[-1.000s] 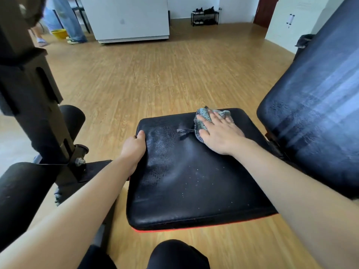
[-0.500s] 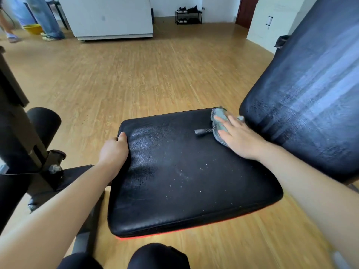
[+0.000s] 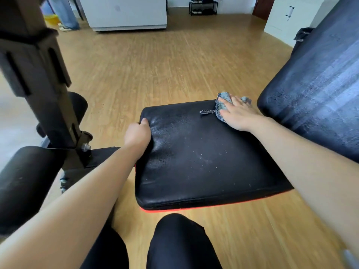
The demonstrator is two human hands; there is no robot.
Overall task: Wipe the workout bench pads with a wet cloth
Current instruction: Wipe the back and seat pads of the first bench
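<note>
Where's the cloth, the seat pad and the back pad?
cloth [image 3: 225, 95], head view, its bunched far end.
seat pad [image 3: 204, 162], head view, bare middle of its top.
back pad [image 3: 320, 84], head view, middle of its streaked face.

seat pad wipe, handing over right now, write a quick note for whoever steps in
Left hand: grips the left edge of the seat pad, steadying it.
Right hand: flat, pressing the cloth onto the seat pad's far right corner, beside the back pad.
Done: the seat pad's left part looks damp; the back pad shows streaks, likely wiped.
Left: white specks dot the seat pad's middle and near part; wipe there, then check the back pad.
</note>
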